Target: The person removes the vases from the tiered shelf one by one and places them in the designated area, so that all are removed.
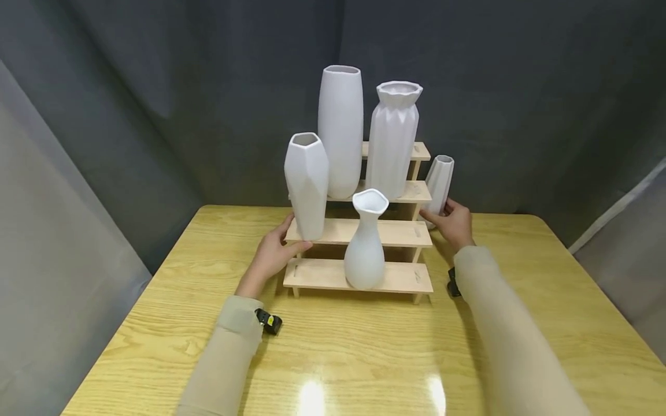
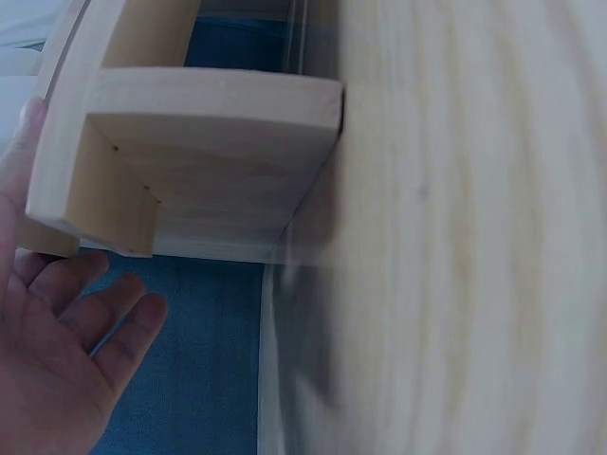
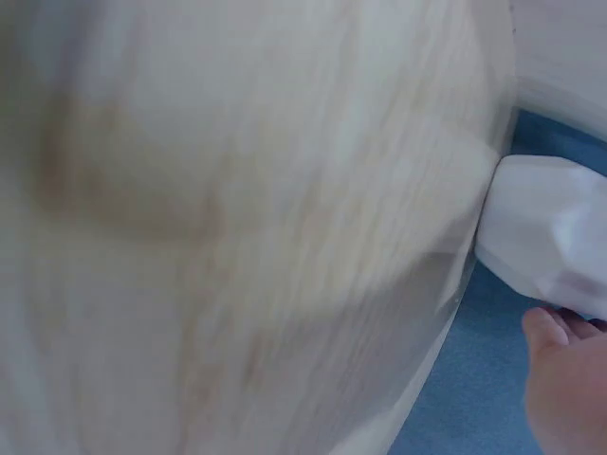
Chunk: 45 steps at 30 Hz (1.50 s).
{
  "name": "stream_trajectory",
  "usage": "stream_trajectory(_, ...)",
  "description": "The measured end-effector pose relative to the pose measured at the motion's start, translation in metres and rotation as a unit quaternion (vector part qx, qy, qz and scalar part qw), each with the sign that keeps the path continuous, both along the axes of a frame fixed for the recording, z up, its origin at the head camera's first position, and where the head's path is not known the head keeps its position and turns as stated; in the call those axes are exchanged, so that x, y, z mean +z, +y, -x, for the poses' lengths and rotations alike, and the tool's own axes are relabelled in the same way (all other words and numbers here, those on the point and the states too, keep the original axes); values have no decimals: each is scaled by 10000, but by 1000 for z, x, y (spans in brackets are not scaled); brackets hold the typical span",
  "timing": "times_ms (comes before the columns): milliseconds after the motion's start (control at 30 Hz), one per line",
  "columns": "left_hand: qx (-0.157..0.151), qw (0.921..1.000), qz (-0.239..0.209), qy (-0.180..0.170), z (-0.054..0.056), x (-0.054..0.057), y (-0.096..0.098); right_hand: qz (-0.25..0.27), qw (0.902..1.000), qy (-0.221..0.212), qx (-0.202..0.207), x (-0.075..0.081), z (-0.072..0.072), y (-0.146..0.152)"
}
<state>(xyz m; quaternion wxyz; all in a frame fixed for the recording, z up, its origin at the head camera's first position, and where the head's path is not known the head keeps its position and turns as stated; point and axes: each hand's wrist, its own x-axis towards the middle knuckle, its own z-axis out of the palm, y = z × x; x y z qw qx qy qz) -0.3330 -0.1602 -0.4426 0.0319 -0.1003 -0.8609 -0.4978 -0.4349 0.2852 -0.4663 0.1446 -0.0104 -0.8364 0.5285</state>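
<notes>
A stepped wooden stand (image 1: 333, 274) bears several white vases. My left hand (image 1: 273, 251) holds the left end of its second shelf from the bottom, thumb along the front edge; in the left wrist view, the other fingers (image 2: 104, 313) curve loosely past the end. Right above that thumb stands a faceted vase (image 1: 307, 185). Beside the stand's right side, my right hand (image 1: 455, 225) grips a small tapered vase (image 1: 440, 179) low on its body. This vase leans slightly, its lower part partly behind the hand and stand. The right wrist view shows thumb and fingertips against its faceted side (image 3: 550, 227).
A tall smooth vase (image 1: 340, 133) and a pleated vase (image 1: 392, 147) share the third shelf. One narrow-necked vase (image 1: 365, 254) occupies the bottom shelf. The top shelf (image 1: 420, 151) shows behind them. A yellow wood-grain table (image 1: 359, 352) carries the stand; dark curtains (image 1: 234, 104) hang behind.
</notes>
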Motion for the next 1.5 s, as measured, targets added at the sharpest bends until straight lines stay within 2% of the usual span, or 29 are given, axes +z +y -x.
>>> stream_trajectory(367, -6, 10000, -1, -66, 4, 1, -3, 481, 9986, -216, 10, 8, -9, -10)
stream_trajectory(767, -35, 10000, 31, -47, 5, 1, -2, 723, 9970, -270, 5, 5, -15, -7)
stream_trajectory(967, -101, 9999, 8, 54, 8, 3, -3, 1053, 9934, -456, 14, 8, -19, -4)
stream_trajectory(1200, -143, 9999, 38, 49, 9, 0, -4, 1520, 9865, -614, 4, 3, -22, -4)
stream_trajectory(1400, -140, 9999, 37, 41, 9, 0, -4, 1639, 9839, -709, -77, 2, -26, -4)
stream_trajectory(1500, -139, 9999, 34, 39, 8, 2, -3, 1734, 9829, -624, -14, 5, -32, -5)
